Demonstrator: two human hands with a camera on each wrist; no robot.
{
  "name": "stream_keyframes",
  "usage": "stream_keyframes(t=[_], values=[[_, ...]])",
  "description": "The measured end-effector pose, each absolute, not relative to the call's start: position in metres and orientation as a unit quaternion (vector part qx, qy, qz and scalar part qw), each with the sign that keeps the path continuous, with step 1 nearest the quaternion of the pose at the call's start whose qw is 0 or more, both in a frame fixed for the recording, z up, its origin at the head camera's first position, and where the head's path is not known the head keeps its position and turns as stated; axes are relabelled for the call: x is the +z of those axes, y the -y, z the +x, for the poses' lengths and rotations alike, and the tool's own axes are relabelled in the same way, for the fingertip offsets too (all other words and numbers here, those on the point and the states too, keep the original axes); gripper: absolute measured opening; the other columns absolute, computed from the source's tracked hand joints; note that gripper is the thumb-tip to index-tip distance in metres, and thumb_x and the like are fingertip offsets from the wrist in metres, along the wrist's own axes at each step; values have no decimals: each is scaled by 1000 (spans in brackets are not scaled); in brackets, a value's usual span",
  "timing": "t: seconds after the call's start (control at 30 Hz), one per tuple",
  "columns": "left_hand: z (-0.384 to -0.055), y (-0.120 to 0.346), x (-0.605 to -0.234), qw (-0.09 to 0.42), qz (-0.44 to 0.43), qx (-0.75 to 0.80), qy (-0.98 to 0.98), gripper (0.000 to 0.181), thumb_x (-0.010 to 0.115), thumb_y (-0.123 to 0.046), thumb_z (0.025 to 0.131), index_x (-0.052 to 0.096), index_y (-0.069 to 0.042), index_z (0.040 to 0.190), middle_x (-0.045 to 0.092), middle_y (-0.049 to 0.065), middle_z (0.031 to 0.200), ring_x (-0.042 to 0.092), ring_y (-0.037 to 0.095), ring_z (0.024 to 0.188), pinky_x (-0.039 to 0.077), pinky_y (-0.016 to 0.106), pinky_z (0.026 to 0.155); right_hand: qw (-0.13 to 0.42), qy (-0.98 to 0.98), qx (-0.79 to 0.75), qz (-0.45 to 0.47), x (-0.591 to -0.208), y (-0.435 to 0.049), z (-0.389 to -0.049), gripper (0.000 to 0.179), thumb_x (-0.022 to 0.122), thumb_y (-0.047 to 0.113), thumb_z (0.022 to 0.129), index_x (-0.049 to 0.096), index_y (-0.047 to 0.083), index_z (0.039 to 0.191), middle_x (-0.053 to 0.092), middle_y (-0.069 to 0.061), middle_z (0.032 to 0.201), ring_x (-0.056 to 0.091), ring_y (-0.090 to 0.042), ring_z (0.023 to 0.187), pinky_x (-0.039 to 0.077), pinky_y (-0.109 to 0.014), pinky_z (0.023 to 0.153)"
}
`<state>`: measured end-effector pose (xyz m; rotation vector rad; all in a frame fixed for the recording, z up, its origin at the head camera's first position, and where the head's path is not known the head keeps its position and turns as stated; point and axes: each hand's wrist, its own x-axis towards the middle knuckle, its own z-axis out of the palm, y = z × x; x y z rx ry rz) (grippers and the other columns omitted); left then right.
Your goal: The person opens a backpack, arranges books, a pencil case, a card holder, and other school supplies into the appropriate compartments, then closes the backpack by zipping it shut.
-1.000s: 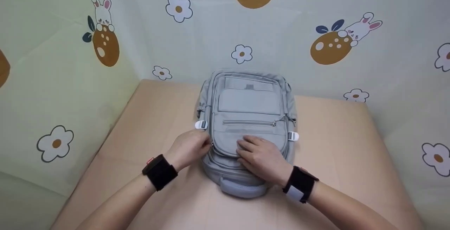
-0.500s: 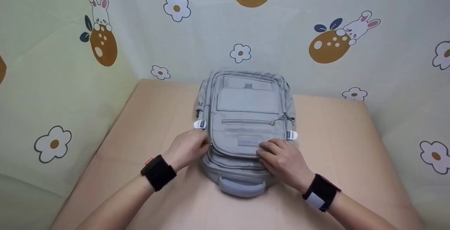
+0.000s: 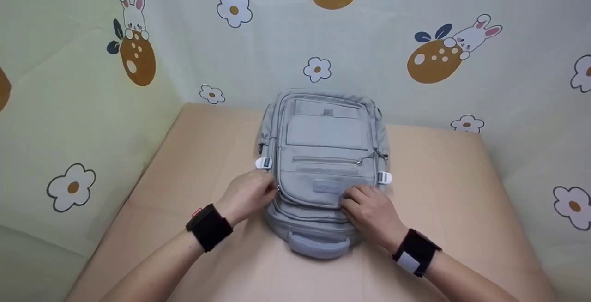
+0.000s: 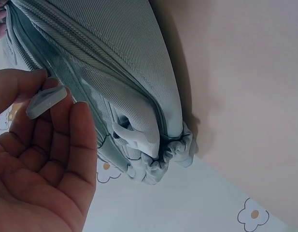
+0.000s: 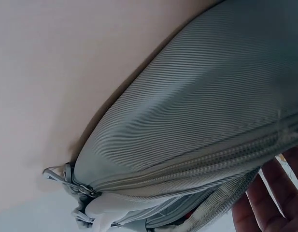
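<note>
A grey backpack lies front side up on the table, its top handle toward me. At its left edge my left hand pinches a pale zipper pull between thumb and fingers. Parted zipper teeth run beside that hand in the left wrist view, so the compartment gapes there. My right hand grips the lower right edge of the front panel with bent fingers. Its thumb is hidden in the head view.
White strap buckles sit on both sides of the backpack. A small zipped pocket crosses its front. Beige cloth covers the table. Patterned curtains stand close behind and to the left.
My right hand has slid right along the front panel's lower edge, uncovering a small label patch. The left hand has stayed at the left edge with the zipper pull.
</note>
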<state>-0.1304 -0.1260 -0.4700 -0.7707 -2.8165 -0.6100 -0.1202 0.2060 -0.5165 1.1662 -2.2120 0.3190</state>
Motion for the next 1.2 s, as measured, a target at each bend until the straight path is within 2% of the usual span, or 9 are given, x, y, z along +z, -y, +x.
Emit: stream_keyframes(t=[0.27,0.53,0.93,1.2], values=[[-126,123,-469,81,-264,-197,941,21,74,-7,84,60,-18,73,53,-8,74,49,11,66,43,29,57,325,825,107,450,-518,-203,-123,5,69,7,89,74,9,90,69,-2,91,63,-24,88,51,-38,71],[-118,116,-469,64,-274,-194,940,25,72,-6,84,55,-19,71,52,-10,73,48,10,62,42,28,52,316,828,101,451,-517,-204,-123,7,66,5,88,73,9,89,69,-2,90,63,-23,86,51,-37,69],[-106,94,-473,65,-320,-182,927,16,71,-8,86,63,-17,75,59,-7,74,55,12,65,48,30,58,342,814,112,456,-518,-203,-123,11,62,6,91,72,7,87,68,-3,87,62,-23,81,52,-37,65],[-106,93,-474,60,-312,-190,929,15,71,-9,87,65,-17,76,60,-7,75,56,12,66,49,30,59,323,824,121,449,-518,-206,-120,4,70,9,89,73,8,91,68,-2,90,62,-23,84,51,-38,68]])
